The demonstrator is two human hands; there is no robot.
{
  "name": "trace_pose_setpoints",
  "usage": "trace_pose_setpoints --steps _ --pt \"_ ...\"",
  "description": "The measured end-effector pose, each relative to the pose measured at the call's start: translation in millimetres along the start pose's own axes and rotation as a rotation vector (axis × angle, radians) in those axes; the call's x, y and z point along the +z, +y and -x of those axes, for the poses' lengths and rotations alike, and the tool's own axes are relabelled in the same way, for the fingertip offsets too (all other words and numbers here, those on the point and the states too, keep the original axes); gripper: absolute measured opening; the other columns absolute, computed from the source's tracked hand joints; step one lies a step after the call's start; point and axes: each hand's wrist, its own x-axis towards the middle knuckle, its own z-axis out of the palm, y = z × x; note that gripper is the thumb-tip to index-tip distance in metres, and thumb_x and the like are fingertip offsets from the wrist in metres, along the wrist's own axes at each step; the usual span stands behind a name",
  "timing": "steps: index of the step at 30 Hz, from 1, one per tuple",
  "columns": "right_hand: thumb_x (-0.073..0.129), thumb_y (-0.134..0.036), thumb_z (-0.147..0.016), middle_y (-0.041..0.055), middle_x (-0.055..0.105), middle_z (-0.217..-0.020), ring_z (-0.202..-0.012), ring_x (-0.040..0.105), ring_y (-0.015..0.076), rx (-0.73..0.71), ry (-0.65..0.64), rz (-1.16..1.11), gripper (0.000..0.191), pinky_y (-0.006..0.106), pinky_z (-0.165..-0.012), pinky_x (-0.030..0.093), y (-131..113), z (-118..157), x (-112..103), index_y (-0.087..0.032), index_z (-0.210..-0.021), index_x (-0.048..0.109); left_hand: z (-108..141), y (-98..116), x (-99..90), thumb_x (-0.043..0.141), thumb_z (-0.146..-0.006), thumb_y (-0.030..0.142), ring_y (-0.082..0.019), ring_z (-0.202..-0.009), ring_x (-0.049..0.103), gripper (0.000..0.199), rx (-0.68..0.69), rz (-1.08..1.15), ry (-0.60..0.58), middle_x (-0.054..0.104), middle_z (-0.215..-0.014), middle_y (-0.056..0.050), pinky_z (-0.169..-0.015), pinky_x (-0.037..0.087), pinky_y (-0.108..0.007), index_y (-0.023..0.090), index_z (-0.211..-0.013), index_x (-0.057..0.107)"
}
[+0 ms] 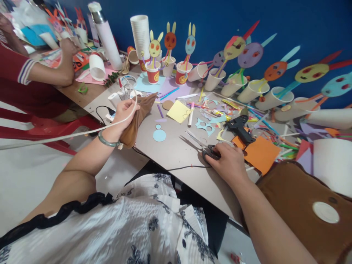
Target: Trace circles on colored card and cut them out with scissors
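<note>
My left hand point(125, 113), a bangle on its wrist, is closed on a brown cloth-like piece point(141, 115) at the table's left edge; a white cable point(121, 123) runs across that hand. Toward the front edge, my right hand point(229, 159) is closed around the black handles of the scissors point(210, 152), whose blades point up and left over the table. Two light-blue paper circles point(159, 135), one small and one larger, lie between my hands. Behind them are a yellow paper square point(179, 112) and a pink-and-white marker point(191, 114).
Paper cups with rabbit-faced figures point(154, 71) line the blue wall. A black glue gun point(241, 128), orange paper point(262, 154) and scraps lie right of centre. A brown bag point(305, 205) is at front right. Another person's arm point(52, 71) reaches over the table at left.
</note>
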Motion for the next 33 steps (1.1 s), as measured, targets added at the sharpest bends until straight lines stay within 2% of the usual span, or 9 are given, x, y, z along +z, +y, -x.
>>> trace_pose_setpoints --steps 9,14,19,24,27,30,33 --pt "0.060 -0.040 -0.082 0.0051 0.066 -0.075 -0.076 0.060 0.0246 -0.010 0.008 0.008 0.023 0.037 -0.073 0.032 -2 1 -1 -0.024 -0.071 0.048 8 1 3.8 0.060 -0.076 0.016 -0.011 -0.059 0.044 0.018 0.026 -0.139 -0.062 0.049 -0.057 0.003 -0.055 0.035 -0.025 0.019 -0.059 0.054" --pt "0.061 -0.040 -0.081 0.0053 0.066 -0.076 -0.077 0.061 0.0253 -0.017 -0.007 0.012 0.023 0.038 -0.073 0.032 -2 0 -2 -0.024 -0.072 0.048 14 -4 7.9 0.059 -0.076 0.021 -0.012 -0.061 0.048 0.017 0.086 -0.208 -0.126 0.054 -0.059 0.003 -0.058 0.038 -0.025 0.019 -0.060 0.054" --pt "0.061 -0.040 -0.081 0.0046 0.065 -0.075 -0.077 0.061 0.0249 -0.017 -0.005 0.016 0.024 0.037 -0.073 0.032 -1 0 -1 -0.024 -0.071 0.047 19 -6 9.8 0.057 -0.077 0.028 -0.013 -0.061 0.049 0.015 0.249 -0.349 -0.258 0.054 -0.060 0.002 -0.062 0.039 -0.026 0.019 -0.065 0.056" --pt "0.061 -0.040 -0.082 0.0043 0.064 -0.074 -0.078 0.059 0.0251 -0.034 0.008 0.003 0.024 0.037 -0.073 0.033 -1 0 -1 -0.024 -0.071 0.047 20 -4 18.2 0.057 -0.077 0.029 -0.015 -0.060 0.048 0.014 0.327 -0.588 -0.410 0.054 -0.060 0.001 -0.063 0.035 -0.029 0.019 -0.067 0.058" --pt "0.061 -0.040 -0.082 0.0038 0.063 -0.072 -0.076 0.059 0.0248 -0.030 0.004 0.004 0.025 0.037 -0.073 0.033 -1 0 -1 -0.025 -0.070 0.045 20 1 24.1 0.061 -0.077 0.029 -0.017 -0.067 0.053 0.010 0.378 -0.703 -0.457 0.062 -0.069 -0.001 -0.066 0.037 -0.031 0.020 -0.078 0.065" --pt "0.060 -0.039 -0.082 0.0035 0.063 -0.072 -0.076 0.059 0.0244 -0.030 0.004 0.002 0.025 0.037 -0.073 0.033 -1 0 -1 -0.025 -0.070 0.045 19 7 28.7 0.060 -0.078 0.022 -0.023 -0.084 0.058 0.024 0.535 -0.828 -0.512 0.066 -0.090 -0.007 -0.074 0.041 -0.035 0.018 -0.099 0.071" --pt "0.060 -0.039 -0.082 0.0034 0.064 -0.072 -0.075 0.059 0.0239 -0.025 0.004 0.000 0.025 0.037 -0.073 0.033 -2 0 -2 -0.025 -0.070 0.045 16 11 34.4 0.056 -0.083 0.019 -0.030 -0.102 0.056 0.036 0.668 -0.950 -0.574 0.062 -0.108 -0.014 -0.081 0.041 -0.041 0.018 -0.112 0.076"
